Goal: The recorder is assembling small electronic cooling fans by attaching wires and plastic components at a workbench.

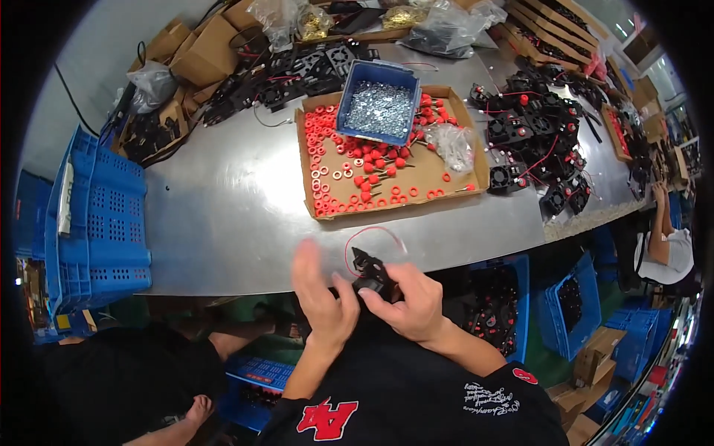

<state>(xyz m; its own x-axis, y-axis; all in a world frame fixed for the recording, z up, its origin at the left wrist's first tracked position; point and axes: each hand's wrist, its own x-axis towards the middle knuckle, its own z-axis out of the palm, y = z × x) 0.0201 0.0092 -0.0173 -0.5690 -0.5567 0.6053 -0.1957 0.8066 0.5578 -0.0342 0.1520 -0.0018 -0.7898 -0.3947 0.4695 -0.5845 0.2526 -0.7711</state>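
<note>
Steel table [223,238] under cardboard tray [428,168]. Blue bin [372,136] over tray's far side. Nearside of tray: left hand [323,297], blurred, loosely open, contact unclear; right hand [413,301], curled, gripping black part [370,271]; red wire [372,228] looping trayward.

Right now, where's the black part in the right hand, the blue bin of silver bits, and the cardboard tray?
Black part [375,273], head view: middle of its body.
Blue bin [373,136], head view: its near wall.
Cardboard tray [422,170], head view: its bare floor.
</note>
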